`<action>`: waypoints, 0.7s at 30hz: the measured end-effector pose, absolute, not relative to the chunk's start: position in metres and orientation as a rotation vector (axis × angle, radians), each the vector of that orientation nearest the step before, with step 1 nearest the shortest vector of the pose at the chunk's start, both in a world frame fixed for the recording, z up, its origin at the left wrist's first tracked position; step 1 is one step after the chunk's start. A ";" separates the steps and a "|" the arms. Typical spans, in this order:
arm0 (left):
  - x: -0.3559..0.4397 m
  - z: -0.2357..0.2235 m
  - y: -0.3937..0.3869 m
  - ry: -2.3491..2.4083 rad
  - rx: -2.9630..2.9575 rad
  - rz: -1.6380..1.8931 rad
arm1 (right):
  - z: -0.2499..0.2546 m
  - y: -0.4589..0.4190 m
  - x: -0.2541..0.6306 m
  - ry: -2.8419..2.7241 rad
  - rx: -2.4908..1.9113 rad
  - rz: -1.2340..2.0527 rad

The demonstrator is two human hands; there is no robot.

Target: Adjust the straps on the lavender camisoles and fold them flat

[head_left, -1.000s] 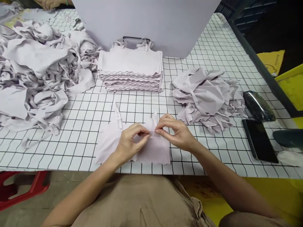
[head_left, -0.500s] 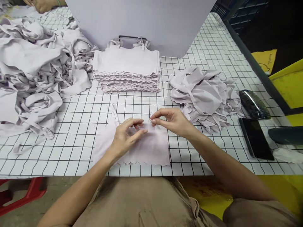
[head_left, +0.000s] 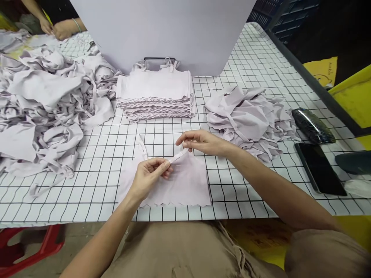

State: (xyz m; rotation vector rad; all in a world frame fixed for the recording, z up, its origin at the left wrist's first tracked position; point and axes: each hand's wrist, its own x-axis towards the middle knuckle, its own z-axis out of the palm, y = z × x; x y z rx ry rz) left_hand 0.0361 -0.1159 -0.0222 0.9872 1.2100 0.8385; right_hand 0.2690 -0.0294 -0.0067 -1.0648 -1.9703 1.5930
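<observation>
A pale lilac camisole top [head_left: 185,185] lies flat at the table's front edge, its wavy hem towards me. Its right shoulder strap [head_left: 177,156] is stretched between my two hands. My left hand [head_left: 150,173] pinches one end of this strap between thumb and fingers, over the top's middle. Up at the top's right corner, my right hand [head_left: 199,143] grips the strap's other end with thumb and fingertips. The other strap [head_left: 142,146] lies loose beyond my left hand, pointing away from me.
A neat stack of matching tops [head_left: 155,88] sits behind, before a grey board [head_left: 165,31]. Crumpled garments lie in a big pile [head_left: 46,92] at left and a smaller pile [head_left: 246,116] at right. A phone [head_left: 320,168] is far right. Another person's hands [head_left: 62,30] show top left.
My left hand has gone from fingers apart to pinching the strap and moved slightly down-left. The strap is now drawn out between both hands. The view has shifted a little.
</observation>
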 end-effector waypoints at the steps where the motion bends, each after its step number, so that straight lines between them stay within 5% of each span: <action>1: 0.035 -0.023 -0.116 1.215 0.995 0.843 | -0.007 -0.030 0.270 -2.000 -1.075 1.556; 8: 0.040 -0.022 -0.112 1.256 1.141 0.888 | -0.012 -0.037 0.272 -2.177 -1.140 1.155; 14: 0.051 -0.012 -0.103 1.210 1.279 0.906 | -0.009 -0.053 0.254 -2.017 -0.884 1.372; 21: 0.047 -0.042 -0.113 1.355 1.992 0.820 | -0.019 -0.070 0.259 -1.999 -1.030 1.182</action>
